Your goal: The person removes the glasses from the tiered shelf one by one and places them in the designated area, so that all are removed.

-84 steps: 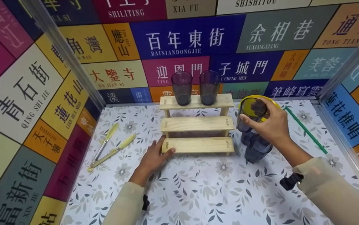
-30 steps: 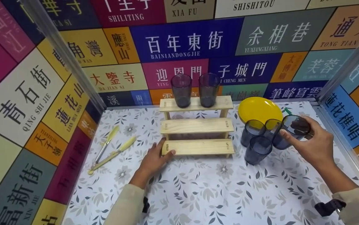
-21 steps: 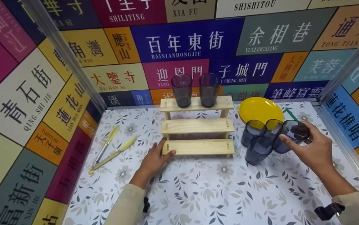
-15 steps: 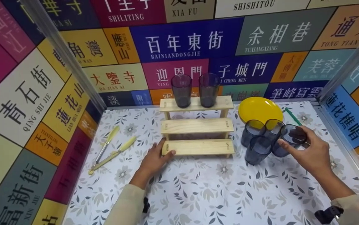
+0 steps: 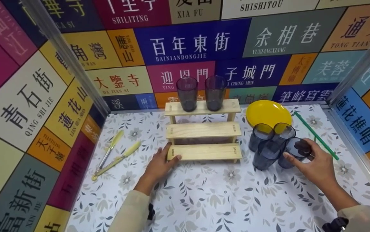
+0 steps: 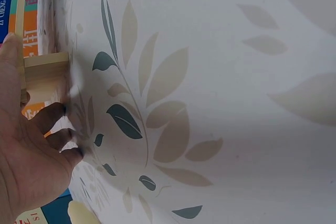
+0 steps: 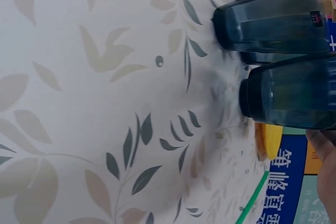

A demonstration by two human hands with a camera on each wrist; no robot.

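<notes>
My right hand (image 5: 317,162) grips a dark tinted glass tumbler (image 5: 293,159) by its sides, thumb on the near left. Beside it stand three matching tumblers: one in front-left (image 5: 265,156), one behind-left (image 5: 258,140) and one behind (image 5: 283,130). In the right wrist view the held tumbler (image 7: 294,93) is almost upright; whether its base touches the table I cannot tell. My left hand (image 5: 157,164) holds the left end of the bottom step of a three-step wooden stand (image 5: 204,152), thumb on the board. Two more tumblers (image 5: 187,93) stand upright on the top step.
A yellow plate (image 5: 265,111) lies behind the tumblers. Right of it is a thin green stick (image 5: 317,137). Yellow-handled tongs (image 5: 114,158) lie spread at the left. Printed panels (image 5: 191,38) wall in the table's back and sides. A floral cloth (image 5: 204,199) covers the table.
My right hand brought the tumbler from behind the group round to its right, then lowered it and moved it nearer and leftward beside the others. My left hand stays on the stand.
</notes>
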